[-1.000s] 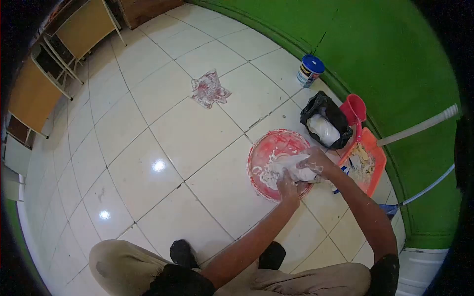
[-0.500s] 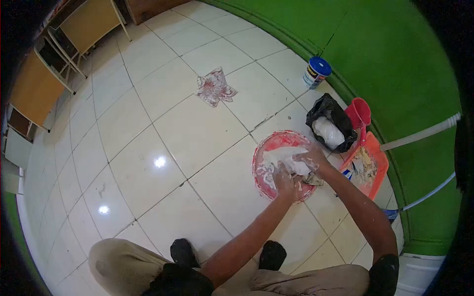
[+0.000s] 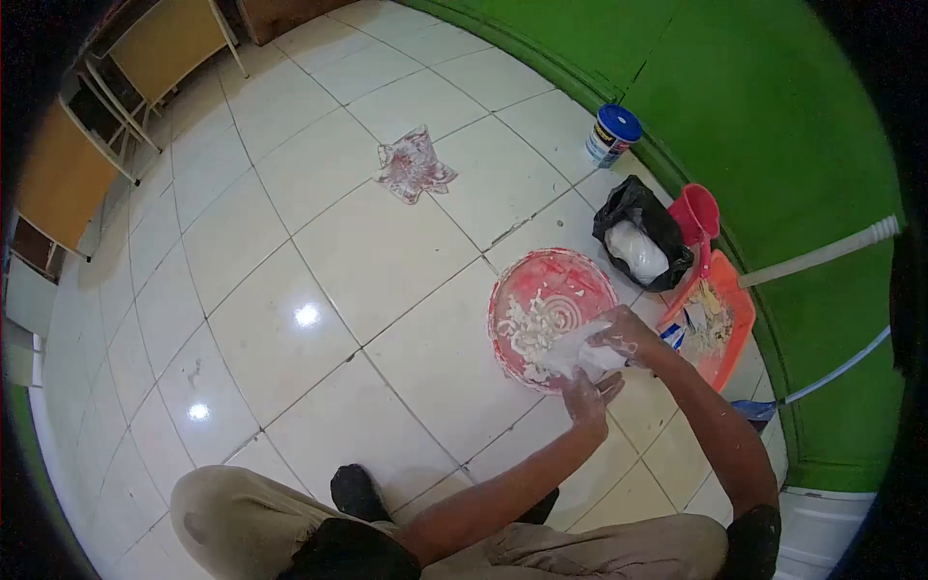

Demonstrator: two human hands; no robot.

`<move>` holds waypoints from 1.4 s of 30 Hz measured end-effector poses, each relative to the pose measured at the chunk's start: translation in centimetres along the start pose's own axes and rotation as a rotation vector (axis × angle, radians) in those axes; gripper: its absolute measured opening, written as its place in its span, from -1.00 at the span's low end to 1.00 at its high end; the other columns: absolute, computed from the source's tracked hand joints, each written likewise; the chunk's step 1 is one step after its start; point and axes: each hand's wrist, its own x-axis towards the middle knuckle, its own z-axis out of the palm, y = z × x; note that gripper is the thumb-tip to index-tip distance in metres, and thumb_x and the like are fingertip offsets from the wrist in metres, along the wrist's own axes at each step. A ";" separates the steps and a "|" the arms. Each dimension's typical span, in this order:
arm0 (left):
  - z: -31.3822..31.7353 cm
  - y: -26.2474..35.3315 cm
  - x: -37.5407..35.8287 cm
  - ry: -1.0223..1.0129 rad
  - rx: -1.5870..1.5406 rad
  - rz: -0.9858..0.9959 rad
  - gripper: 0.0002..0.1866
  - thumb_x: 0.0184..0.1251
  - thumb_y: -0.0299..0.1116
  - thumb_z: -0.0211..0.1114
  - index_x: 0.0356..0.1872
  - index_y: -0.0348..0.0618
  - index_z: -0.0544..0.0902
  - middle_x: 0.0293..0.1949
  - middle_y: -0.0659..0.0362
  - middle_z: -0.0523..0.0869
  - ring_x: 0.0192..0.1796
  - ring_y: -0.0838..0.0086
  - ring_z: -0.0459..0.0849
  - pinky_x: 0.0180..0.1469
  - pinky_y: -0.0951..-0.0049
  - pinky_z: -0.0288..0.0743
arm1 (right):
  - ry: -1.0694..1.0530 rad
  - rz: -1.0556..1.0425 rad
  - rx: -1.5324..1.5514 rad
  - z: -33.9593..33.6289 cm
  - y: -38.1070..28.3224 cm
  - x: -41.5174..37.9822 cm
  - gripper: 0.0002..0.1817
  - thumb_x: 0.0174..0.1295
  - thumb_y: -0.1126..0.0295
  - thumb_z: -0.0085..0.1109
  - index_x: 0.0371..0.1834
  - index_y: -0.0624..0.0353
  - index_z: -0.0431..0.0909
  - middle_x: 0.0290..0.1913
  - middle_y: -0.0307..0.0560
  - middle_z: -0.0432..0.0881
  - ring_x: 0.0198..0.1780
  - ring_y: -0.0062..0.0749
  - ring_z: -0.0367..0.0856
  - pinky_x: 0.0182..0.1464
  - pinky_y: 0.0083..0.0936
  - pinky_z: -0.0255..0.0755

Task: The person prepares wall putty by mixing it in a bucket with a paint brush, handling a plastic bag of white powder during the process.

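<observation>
The white plastic bag (image 3: 578, 356) has been drawn from the middle of the red basin (image 3: 520, 282) toward its lower right edge, and the left hand (image 3: 587, 398) has been shifted right and nearer the body, so that more of the basin's ringed bottom is uncovered. The bag is gripped by the right hand (image 3: 623, 338), whose fingers are closed over its upper right part. The left hand is held loosely spread just below the bag, thumb and fingers parted; whether the bag is touched by it cannot be told. White lumps (image 3: 528, 333) are heaped in the left half of the basin, which is set on the tiled floor (image 3: 435, 348). Beyond it, a white bundle (image 3: 635, 253) is held in an open black bag (image 3: 633, 201), beside which a pink dipper (image 3: 690, 211) is placed. Pale debris (image 3: 713, 321) is contained in an orange tray (image 3: 743, 317) to the right. A blue-lidded tub (image 3: 612, 137) is stood near the green wall (image 3: 754, 126).
</observation>
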 end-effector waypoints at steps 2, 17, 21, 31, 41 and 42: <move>0.1 -0.7 0.0 -0.014 0.003 -0.052 -0.61 0.57 -0.16 -0.09 0.18 -0.25 0.25 0.09 -0.08 0.50 -0.13 0.09 0.70 -0.05 0.09 0.73 | -0.089 0.331 0.024 -1.1 -1.5 -0.6 -0.30 -0.02 0.18 0.48 0.17 0.35 0.51 0.03 0.10 0.55 0.07 -0.21 0.54 0.04 -0.40 0.46; 2.3 3.7 4.5 -0.224 0.179 0.008 -0.69 0.48 -0.33 0.06 0.06 -0.38 0.46 -0.04 -0.11 0.61 -0.10 0.08 0.70 -0.18 0.18 0.76 | 0.257 0.154 0.187 -3.3 5.1 0.5 -0.66 0.10 0.27 0.32 -0.23 0.37 0.64 -0.37 0.05 0.68 -0.42 -0.26 0.64 -0.32 -0.35 0.50; 2.0 4.2 6.3 -0.369 0.230 -0.011 -0.71 0.42 -0.42 0.14 0.04 -0.41 0.45 -0.04 -0.13 0.61 -0.10 0.09 0.71 -0.20 0.21 0.74 | 0.052 0.379 0.635 -4.8 2.8 0.1 -0.28 0.05 0.23 0.42 0.24 0.35 0.37 0.00 0.00 0.55 -0.07 -0.25 0.60 -0.16 -0.40 0.53; 3.0 2.6 5.6 -0.302 0.183 0.074 -0.80 0.41 -0.51 0.15 -0.08 -0.47 0.44 -0.15 -0.19 0.61 -0.15 0.12 0.72 -0.16 0.30 0.74 | 0.329 0.293 0.355 -4.6 4.2 0.8 -0.44 0.11 0.24 0.39 0.11 0.36 0.50 0.11 0.02 0.46 0.09 -0.29 0.51 -0.05 -0.34 0.49; 4.3 5.8 4.0 -0.154 0.162 0.146 -0.85 0.40 -0.50 0.15 -0.12 -0.36 0.45 -0.25 0.02 0.59 -0.22 0.17 0.71 -0.20 0.33 0.75 | 0.280 0.163 0.253 -5.0 6.4 2.7 -0.56 0.15 0.23 0.35 -0.05 0.38 0.58 -0.27 0.04 0.61 -0.38 -0.38 0.62 -0.33 -0.46 0.55; 4.5 6.1 3.5 -0.120 0.145 0.181 -0.84 0.41 -0.47 0.15 -0.11 -0.35 0.45 -0.23 0.02 0.59 -0.23 0.17 0.71 -0.23 0.33 0.75 | 0.258 -0.021 0.106 -5.1 7.0 2.6 -0.57 0.14 0.24 0.36 -0.08 0.39 0.59 -0.29 0.04 0.60 -0.32 -0.36 0.63 -0.26 -0.46 0.56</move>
